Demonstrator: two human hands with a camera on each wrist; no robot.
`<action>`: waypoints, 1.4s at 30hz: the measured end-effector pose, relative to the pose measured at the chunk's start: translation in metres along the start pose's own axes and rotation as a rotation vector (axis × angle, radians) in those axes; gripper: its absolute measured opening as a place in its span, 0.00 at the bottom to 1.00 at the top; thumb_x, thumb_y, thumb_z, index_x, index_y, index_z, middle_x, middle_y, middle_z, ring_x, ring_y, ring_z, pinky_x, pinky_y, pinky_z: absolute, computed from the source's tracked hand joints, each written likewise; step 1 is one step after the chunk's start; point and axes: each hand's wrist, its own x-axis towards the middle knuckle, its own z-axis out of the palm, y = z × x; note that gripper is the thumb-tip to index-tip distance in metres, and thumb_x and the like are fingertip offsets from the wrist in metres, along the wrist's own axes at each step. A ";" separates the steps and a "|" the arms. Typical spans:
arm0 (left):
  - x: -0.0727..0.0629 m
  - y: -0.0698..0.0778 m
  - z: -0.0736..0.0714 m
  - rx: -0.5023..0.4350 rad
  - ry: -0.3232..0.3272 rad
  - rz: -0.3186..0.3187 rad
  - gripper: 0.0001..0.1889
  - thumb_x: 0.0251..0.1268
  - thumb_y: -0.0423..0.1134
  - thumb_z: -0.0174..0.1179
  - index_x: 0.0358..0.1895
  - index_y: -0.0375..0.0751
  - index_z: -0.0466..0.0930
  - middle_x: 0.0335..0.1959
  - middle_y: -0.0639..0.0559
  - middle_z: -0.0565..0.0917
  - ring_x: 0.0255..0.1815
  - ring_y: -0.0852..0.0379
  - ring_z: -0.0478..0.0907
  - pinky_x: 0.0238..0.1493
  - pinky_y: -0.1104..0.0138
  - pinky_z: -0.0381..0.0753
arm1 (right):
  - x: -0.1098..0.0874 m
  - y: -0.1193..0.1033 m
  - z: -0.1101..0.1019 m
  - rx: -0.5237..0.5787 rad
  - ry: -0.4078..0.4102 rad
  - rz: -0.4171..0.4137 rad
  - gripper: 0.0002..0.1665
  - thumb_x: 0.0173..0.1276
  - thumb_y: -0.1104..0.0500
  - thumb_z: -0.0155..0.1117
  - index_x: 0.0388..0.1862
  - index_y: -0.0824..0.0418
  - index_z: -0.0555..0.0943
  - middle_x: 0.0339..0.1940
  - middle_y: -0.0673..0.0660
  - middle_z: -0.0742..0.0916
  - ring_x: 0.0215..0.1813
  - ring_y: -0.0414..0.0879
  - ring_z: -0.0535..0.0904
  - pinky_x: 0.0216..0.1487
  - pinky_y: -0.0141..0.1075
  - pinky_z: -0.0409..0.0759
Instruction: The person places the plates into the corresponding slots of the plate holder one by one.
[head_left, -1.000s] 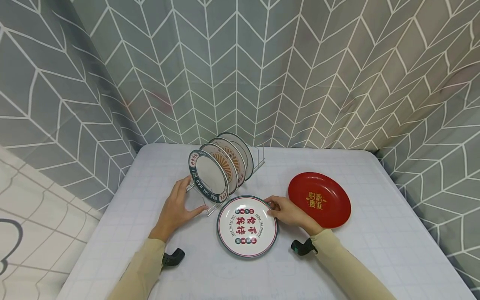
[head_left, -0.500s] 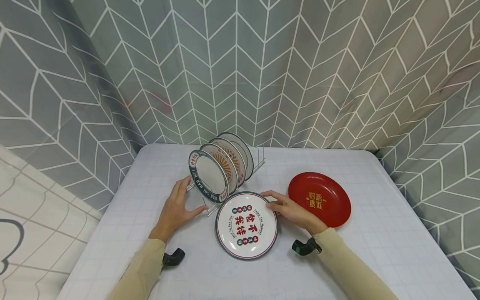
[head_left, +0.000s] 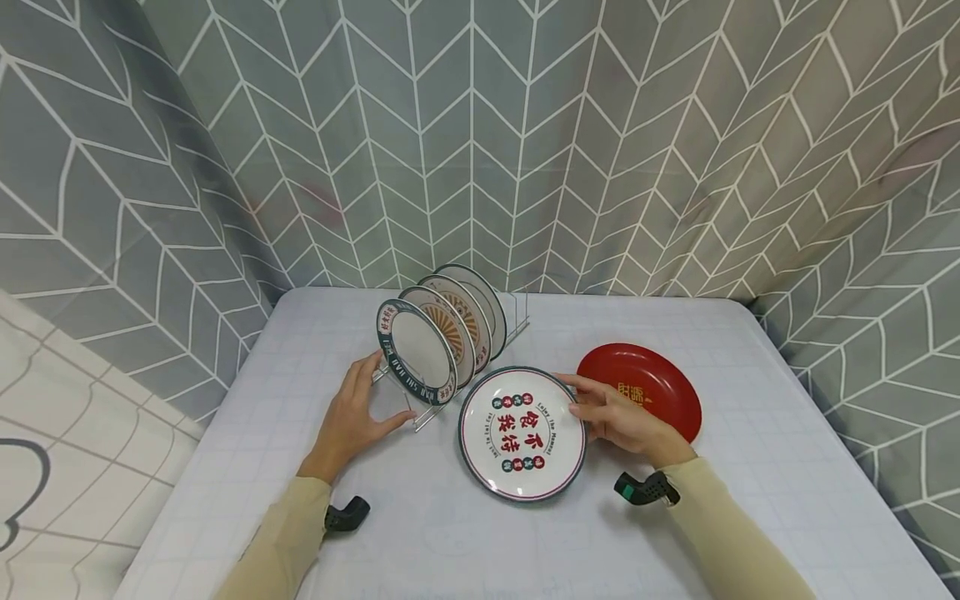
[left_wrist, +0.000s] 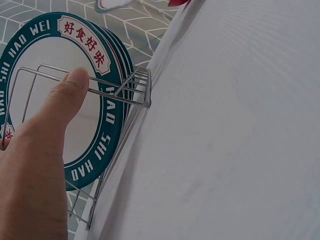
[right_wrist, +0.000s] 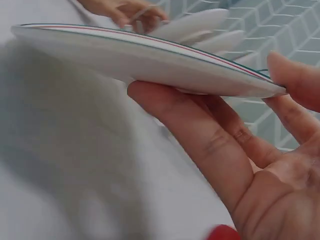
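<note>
A white plate with red characters sits at the middle of the work area, held in the right hand. That hand pinches its rim at two o'clock, thumb over the edge and fingers spread beneath; the right wrist view shows the plate's underside raised above the tabletop, with a shadow on the cloth.

At half past ten from the plate stands a wire rack, its nearest part just beside the plate's rim. The left hand grips the rack's near end, thumb and fingers set wide apart, the thumb lying over a wire; where the fingertips press is mostly hidden. The rack holds a row of leaning plates, the foremost a green-rimmed plate; fan-patterned plates come behind it.

At two o'clock a red dish lies beyond the right hand, partly covered by it in the head view. White cloth stretches from the plate toward six o'clock, and past the dish at three o'clock to the table's slanting right edge. The far edge, at twelve, runs along a chevron-patterned curtain.
</note>
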 end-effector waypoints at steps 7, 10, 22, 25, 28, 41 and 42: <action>0.002 -0.001 0.000 -0.008 0.005 0.005 0.58 0.41 0.65 0.74 0.72 0.33 0.60 0.64 0.41 0.71 0.64 0.47 0.71 0.62 0.51 0.77 | -0.013 -0.030 -0.017 -0.012 0.035 -0.170 0.31 0.77 0.64 0.49 0.75 0.48 0.63 0.55 0.48 0.83 0.44 0.42 0.83 0.42 0.33 0.87; 0.002 -0.001 0.000 -0.011 0.007 0.001 0.58 0.40 0.64 0.75 0.72 0.33 0.60 0.65 0.41 0.71 0.64 0.47 0.71 0.62 0.51 0.77 | -0.014 -0.041 -0.021 0.014 0.031 -0.241 0.29 0.78 0.66 0.46 0.75 0.48 0.64 0.55 0.49 0.83 0.43 0.42 0.84 0.41 0.32 0.87; 0.000 0.000 0.000 -0.002 -0.016 -0.011 0.58 0.40 0.62 0.75 0.72 0.33 0.59 0.66 0.42 0.70 0.66 0.48 0.70 0.66 0.54 0.75 | -0.003 -0.093 -0.028 0.118 0.144 -0.501 0.33 0.77 0.67 0.46 0.77 0.51 0.59 0.55 0.53 0.82 0.46 0.44 0.85 0.42 0.37 0.88; 0.001 0.001 0.000 0.002 -0.021 -0.014 0.58 0.40 0.62 0.75 0.73 0.33 0.59 0.66 0.41 0.69 0.66 0.47 0.70 0.66 0.53 0.75 | 0.004 -0.107 -0.026 0.060 0.240 -0.536 0.34 0.76 0.66 0.50 0.78 0.52 0.58 0.55 0.53 0.82 0.46 0.43 0.85 0.41 0.37 0.88; 0.001 0.001 0.000 0.008 -0.017 -0.007 0.59 0.41 0.65 0.74 0.73 0.33 0.59 0.66 0.41 0.70 0.65 0.47 0.71 0.65 0.53 0.76 | 0.015 -0.119 -0.022 0.017 0.314 -0.536 0.35 0.75 0.65 0.52 0.78 0.52 0.58 0.55 0.53 0.81 0.45 0.43 0.85 0.40 0.36 0.88; -0.001 0.000 -0.001 0.015 -0.011 -0.005 0.59 0.44 0.70 0.69 0.73 0.34 0.58 0.66 0.41 0.70 0.65 0.46 0.71 0.65 0.52 0.76 | 0.050 -0.151 -0.009 0.017 0.399 -0.565 0.37 0.73 0.63 0.56 0.79 0.51 0.58 0.56 0.57 0.75 0.50 0.46 0.78 0.40 0.37 0.89; -0.001 0.000 -0.001 0.015 -0.012 -0.005 0.59 0.44 0.70 0.70 0.73 0.34 0.58 0.66 0.41 0.70 0.65 0.46 0.71 0.64 0.52 0.76 | 0.052 -0.152 -0.009 0.007 0.411 -0.567 0.37 0.73 0.64 0.55 0.78 0.52 0.58 0.56 0.57 0.75 0.50 0.47 0.78 0.40 0.37 0.89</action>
